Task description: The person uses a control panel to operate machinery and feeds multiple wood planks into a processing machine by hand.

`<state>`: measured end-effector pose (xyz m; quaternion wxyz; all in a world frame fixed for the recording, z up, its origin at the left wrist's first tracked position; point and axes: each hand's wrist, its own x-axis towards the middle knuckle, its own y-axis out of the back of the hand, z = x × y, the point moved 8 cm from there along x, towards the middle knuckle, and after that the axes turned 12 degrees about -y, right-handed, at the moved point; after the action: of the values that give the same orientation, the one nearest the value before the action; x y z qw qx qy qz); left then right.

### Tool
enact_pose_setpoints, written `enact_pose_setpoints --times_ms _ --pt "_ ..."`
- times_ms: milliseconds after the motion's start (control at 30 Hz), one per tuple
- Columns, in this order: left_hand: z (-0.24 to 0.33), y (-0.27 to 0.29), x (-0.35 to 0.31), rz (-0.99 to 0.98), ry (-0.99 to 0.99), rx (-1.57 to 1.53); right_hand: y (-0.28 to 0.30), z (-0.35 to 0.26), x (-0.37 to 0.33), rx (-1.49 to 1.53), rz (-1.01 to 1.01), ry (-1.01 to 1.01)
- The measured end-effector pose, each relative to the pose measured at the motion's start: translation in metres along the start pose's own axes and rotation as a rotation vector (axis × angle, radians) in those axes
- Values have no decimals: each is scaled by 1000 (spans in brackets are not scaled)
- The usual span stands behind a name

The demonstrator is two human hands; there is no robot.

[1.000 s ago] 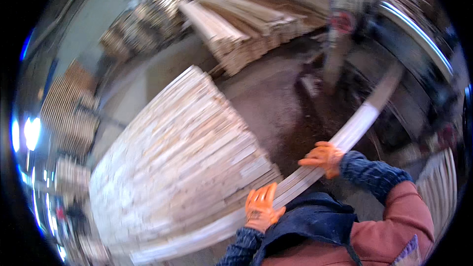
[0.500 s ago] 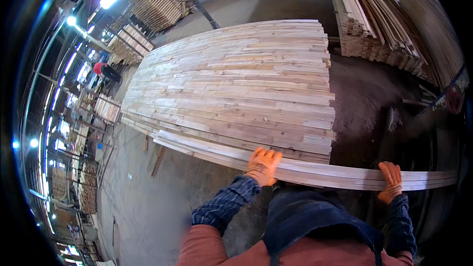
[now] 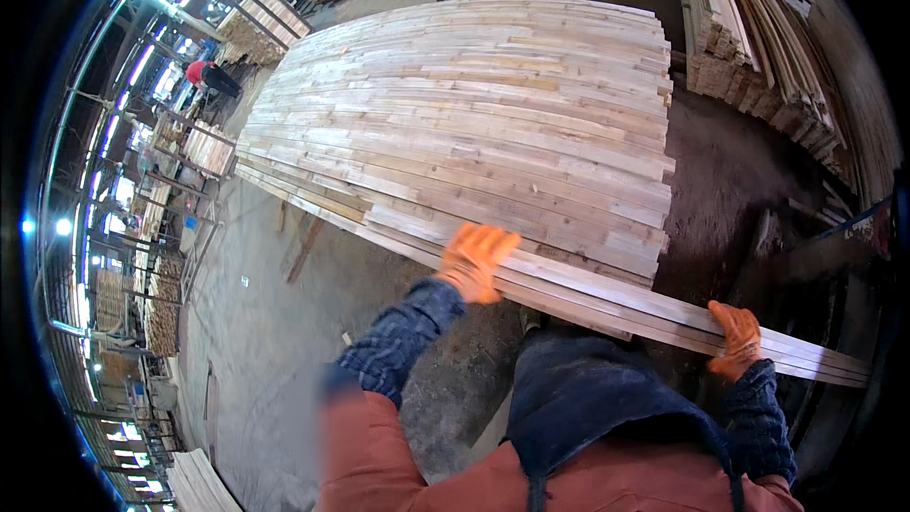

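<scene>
A bundle of long pale wooden boards (image 3: 607, 301) lies along the near edge of a large layer of boards (image 3: 474, 123), its right end sticking out past the layer. My left hand (image 3: 474, 263), in an orange glove, is closed over the bundle near its middle, the thumb side hidden. Farther right, my right hand (image 3: 736, 339), also gloved in orange, grips the same bundle from its near side. The boards of the layer lie side by side, with uneven ends on the right.
A tall stack of boards (image 3: 749, 66) stands at the far right. At the far left, a person in red (image 3: 204, 74) bends near racks of wood (image 3: 207, 147). More boards (image 3: 204, 484) lie at the lower left. Concrete floor (image 3: 275, 341) stretches left of me.
The bundle has shifted and turned, its left end now resting on the layer's near edge and its right end nearer to me. Both hands moved with it; my view has tilted too.
</scene>
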<state>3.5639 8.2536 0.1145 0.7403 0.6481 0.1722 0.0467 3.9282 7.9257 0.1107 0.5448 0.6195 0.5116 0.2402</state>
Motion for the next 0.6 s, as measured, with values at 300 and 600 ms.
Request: enact_pose_setpoints --times_ms 300,600 --pt "28 -6 14 45 39 -71 4 50 19 336 -279 -198" --pt "115 12 15 224 -250 -385 -98 -9 121 896 -364 -423"
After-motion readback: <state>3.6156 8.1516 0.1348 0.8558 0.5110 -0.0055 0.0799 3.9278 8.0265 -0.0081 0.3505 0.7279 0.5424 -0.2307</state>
